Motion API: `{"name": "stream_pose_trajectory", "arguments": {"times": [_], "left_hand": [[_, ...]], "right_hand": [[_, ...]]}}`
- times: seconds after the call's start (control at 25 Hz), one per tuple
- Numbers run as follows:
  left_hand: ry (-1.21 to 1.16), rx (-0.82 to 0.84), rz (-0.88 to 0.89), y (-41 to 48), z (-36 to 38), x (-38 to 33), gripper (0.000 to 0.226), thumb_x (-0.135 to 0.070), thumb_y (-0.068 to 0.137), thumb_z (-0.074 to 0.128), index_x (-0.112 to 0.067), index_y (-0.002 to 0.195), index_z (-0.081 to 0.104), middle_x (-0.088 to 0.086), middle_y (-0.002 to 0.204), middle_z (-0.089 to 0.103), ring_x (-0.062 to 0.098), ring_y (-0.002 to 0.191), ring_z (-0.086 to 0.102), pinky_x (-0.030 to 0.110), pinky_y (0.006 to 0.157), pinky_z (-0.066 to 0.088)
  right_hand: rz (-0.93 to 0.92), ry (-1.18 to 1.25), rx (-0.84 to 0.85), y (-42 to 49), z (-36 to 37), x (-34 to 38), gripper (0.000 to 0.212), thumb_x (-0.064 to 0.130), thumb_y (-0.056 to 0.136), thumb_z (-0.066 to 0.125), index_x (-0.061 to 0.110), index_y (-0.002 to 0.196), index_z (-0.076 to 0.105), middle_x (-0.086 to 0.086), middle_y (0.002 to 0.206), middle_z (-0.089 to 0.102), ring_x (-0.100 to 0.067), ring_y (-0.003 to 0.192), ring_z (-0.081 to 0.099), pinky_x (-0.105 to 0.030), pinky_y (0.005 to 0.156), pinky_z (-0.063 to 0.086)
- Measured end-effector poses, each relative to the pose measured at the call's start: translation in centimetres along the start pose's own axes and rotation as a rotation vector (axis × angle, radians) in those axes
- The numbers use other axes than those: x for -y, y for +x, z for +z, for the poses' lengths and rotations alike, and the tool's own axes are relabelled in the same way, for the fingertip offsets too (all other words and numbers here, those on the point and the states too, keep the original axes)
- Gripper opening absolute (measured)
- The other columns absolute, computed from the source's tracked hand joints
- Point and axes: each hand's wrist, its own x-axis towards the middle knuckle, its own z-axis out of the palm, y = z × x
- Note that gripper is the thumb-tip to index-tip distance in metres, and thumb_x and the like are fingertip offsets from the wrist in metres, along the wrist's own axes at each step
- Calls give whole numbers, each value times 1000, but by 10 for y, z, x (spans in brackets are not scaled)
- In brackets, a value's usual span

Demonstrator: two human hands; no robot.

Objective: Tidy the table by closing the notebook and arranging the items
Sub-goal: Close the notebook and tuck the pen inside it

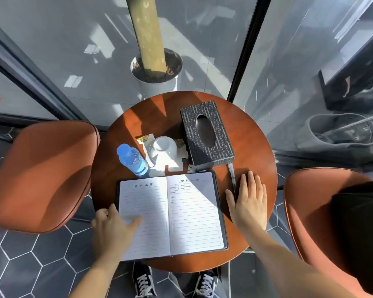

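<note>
An open lined notebook [172, 214] with a dark cover lies at the near side of the round wooden table [254, 147]. My left hand [111, 226] rests at its left edge, thumb on the left page and fingers curled at the cover's edge. My right hand [249, 201] lies flat and empty on the table, just right of the notebook. A dark pen [232, 176] lies between the notebook and that hand, close to my thumb. Behind the notebook stand a blue-capped water bottle [132, 160], an upturned white cup [164, 147] and a patterned black tissue box [207, 134].
Paper packets and napkins [146, 140] lie under and around the cup. Orange chairs stand at the left [41, 173] and right [323, 211]. Glass walls rise behind the table, with a potted tree trunk [153, 69] beyond them. My shoes [143, 280] show below the table edge.
</note>
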Motion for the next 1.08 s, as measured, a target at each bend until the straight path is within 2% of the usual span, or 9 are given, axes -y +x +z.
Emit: {"name": "stream_pose_trajectory", "arguments": {"times": [0.2,0.4,0.52,0.64,0.8,0.96,1.08], "left_hand": [[-22,-32,9,5,3,-3,71,-52,72,75,-6,123,55,21,111,53,41,105,50,48,81,51],[-135,3,-83,17,-2,-3,87,-48,59,86,-3,125,52,25,115,56,43,106,53,49,89,49],[-204,2,-87,21,-3,1,82,-46,55,89,-7,118,56,20,112,54,40,102,54,48,88,49],[-337,-29,-63,18,-1,7,70,-36,59,89,-12,116,56,15,112,53,37,100,55,46,84,50],[-568,-24,5,3,-6,16,46,-20,74,80,-24,111,52,0,103,68,23,92,64,38,73,52],[-736,-53,35,-19,-18,16,43,-11,82,70,-35,115,57,-17,93,71,10,89,69,33,74,53],[-820,-54,72,-34,-25,7,47,-5,85,66,-35,122,61,-20,88,73,4,87,69,27,76,52]], "right_hand": [[17,-38,-53,2,3,-1,76,62,98,22,11,153,31,-9,164,25,-28,154,13,-47,125,13],[36,-24,-81,2,3,-1,77,64,95,24,13,153,33,-7,164,26,-26,153,15,-46,125,13],[31,-24,-89,1,3,1,77,64,96,24,13,153,32,-7,164,26,-26,153,15,-46,125,12],[43,-34,-98,1,5,0,78,65,95,22,13,153,32,-7,164,27,-26,153,16,-45,125,13],[28,-43,-106,3,8,-1,77,65,96,23,14,152,32,-7,164,27,-27,153,16,-44,125,10],[21,-29,-114,3,10,-4,74,63,97,28,14,152,33,-7,164,27,-28,152,17,-45,125,11],[19,-26,-124,3,12,-4,74,63,96,27,14,151,34,-8,163,30,-29,151,20,-45,124,12]]}}
